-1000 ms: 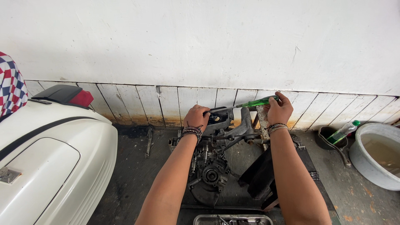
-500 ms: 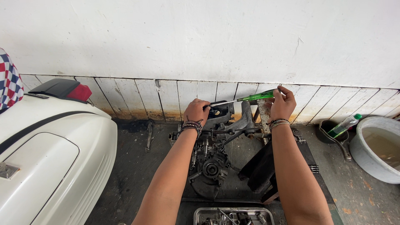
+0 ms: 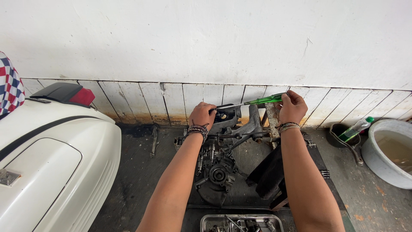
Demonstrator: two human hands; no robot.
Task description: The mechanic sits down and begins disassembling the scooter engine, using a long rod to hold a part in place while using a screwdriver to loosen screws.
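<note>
A dark, greasy scooter engine (image 3: pixel 223 159) sits on a black mat on the floor below the tiled wall. My left hand (image 3: pixel 201 115) grips the top of the engine casing at its far end. My right hand (image 3: pixel 292 107) holds a screwdriver with a green handle (image 3: pixel 264 100). Its thin shaft runs level to the left, and the tip meets the casing just beside my left fingers. Both wrists wear bead bracelets.
A white scooter body (image 3: pixel 51 163) with a red tail light fills the left. A metal tray of small parts (image 3: pixel 242 223) lies at the bottom edge. At the right stand a grey basin of murky water (image 3: pixel 388 152), a black pan (image 3: pixel 345 133) and a green-capped bottle (image 3: pixel 356 128).
The view has shifted slightly. My right hand has tilted the screwdriver closer to level, with its tip staying at the casing. My left hand keeps its grip.
</note>
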